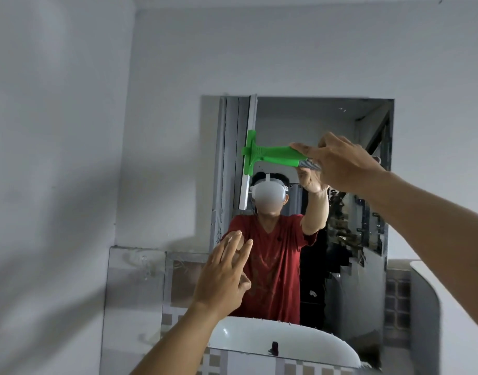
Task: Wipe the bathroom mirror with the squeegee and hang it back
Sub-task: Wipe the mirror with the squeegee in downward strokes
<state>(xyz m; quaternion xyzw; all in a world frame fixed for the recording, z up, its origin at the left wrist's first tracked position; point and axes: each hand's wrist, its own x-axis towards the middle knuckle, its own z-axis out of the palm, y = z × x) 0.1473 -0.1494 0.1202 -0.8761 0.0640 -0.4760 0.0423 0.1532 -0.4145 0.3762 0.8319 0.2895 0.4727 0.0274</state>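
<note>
Pale grey walls (70,131) fill most of the view, meeting in a corner left of a frameless mirror (327,125) fixed above a white basin (248,336). Raised high and reaching in from the right edge, the right hand (340,163) is seen from its back, fingers curled around the end of the squeegee (270,155) in a firm grasp. Its green handle runs level toward the left, and its long pale blade stands upright against the glass near the mirror's left side, the blade's top at the mirror's upper edge. The left hand (221,277) is lifted lower down, in front of the mirror's bottom left corner, fingers spread and loosely extended, holding nothing; whether its fingertips touch the glass cannot be told.

A clear hook (145,262) sits on a glossy panel (132,293) left of the mirror, faint and hard to make out. The right palm and the handle's grey end are mostly hidden behind the hand. Both forearms are cut off by the frame's edges. The mirror's right side reflects dark clutter that is too murky to identify, and its lower right edge looks blocky and unclear.
</note>
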